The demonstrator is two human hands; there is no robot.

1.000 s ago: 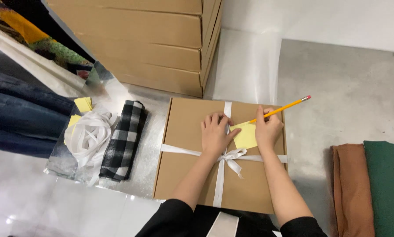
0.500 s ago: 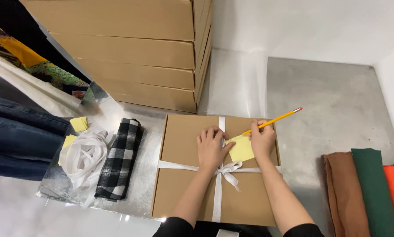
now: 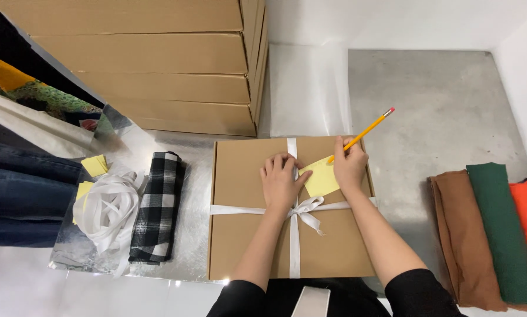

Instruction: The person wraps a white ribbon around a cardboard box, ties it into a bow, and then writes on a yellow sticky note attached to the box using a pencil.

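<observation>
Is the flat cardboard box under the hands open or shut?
Shut: the cardboard box has its lid flat, with white ribbon crossed over it and tied in a bow.

A flat brown cardboard box [image 3: 248, 235] is laid closed on the counter, bound crosswise by a white ribbon [image 3: 294, 246] tied in a bow near its middle. A yellow sticky note [image 3: 322, 179] is placed on the lid beside the bow. A yellow pencil [image 3: 366, 130] with a pink eraser is held tilted, tip at the note.

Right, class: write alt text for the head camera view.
A left hand steadies a yellow sticky note on a ribbon-tied cardboard box while the right hand holds a yellow pencil to it. Folded fabrics lie right, checked cloth left.
</observation>
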